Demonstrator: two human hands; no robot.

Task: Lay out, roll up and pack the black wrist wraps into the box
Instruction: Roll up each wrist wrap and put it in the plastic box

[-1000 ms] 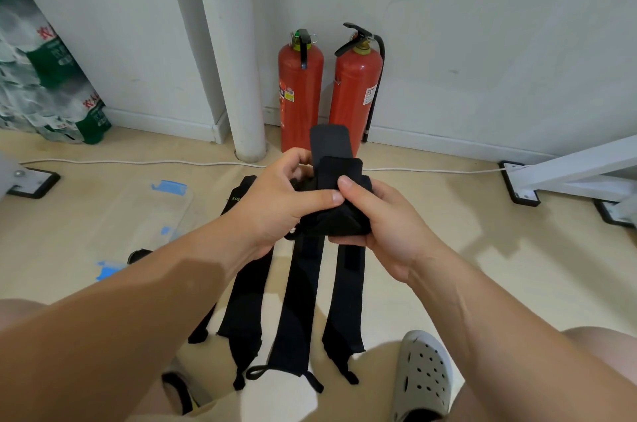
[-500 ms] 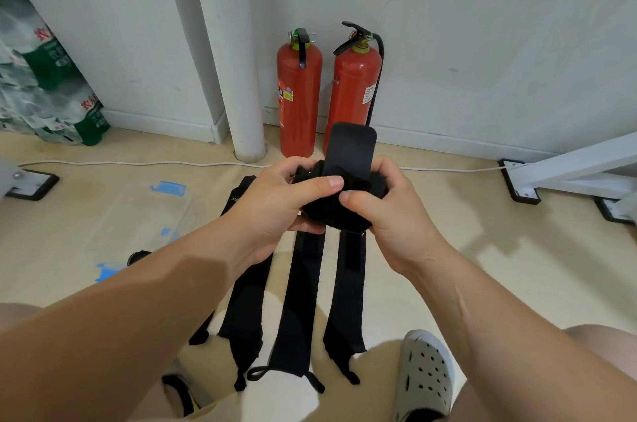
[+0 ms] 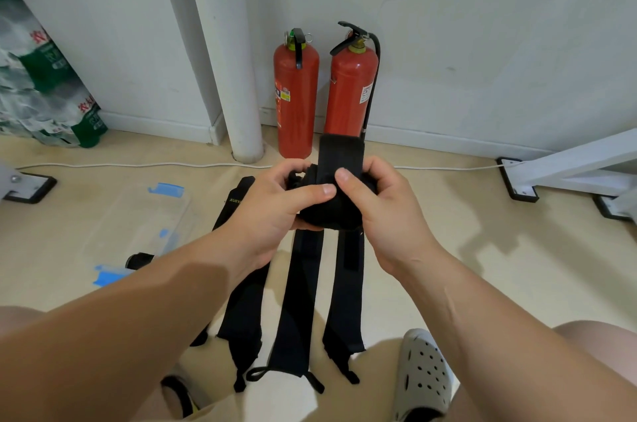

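At the near edge of the floor, toward five o'clock, a grey perforated clog (image 3: 422, 375) is noted. Just beyond it, at six o'clock, three black wrist wraps lie flat on the beige floor, side by side and running away from the person: the left wrap (image 3: 241, 318), the middle wrap (image 3: 296, 301) and the right wrap (image 3: 344, 301), with loops at their near ends. Above their far ends, at frame centre, both hands hold a rolled wrap (image 3: 331, 211) clear of the floor. The left hand (image 3: 272, 211) curls round its nine o'clock side, thumb laid across the top. The right hand (image 3: 389, 214) curls round its three o'clock side, thumb pressed down beside the left thumb. A loose flap (image 3: 339, 156) stands up from the roll at twelve o'clock. At nine o'clock of the hands sits a clear plastic box (image 3: 144, 214) with blue tape marks. A dark item (image 3: 139, 259) shows at its near corner; whether it lies inside cannot be told. Farther out, a white cable (image 3: 138, 165) crosses the floor. At twelve o'clock two red fire extinguishers (image 3: 296, 94) stand against the wall, a white pipe (image 3: 234, 77) just at their nine o'clock. A white frame leg (image 3: 568, 163) occupies three o'clock.
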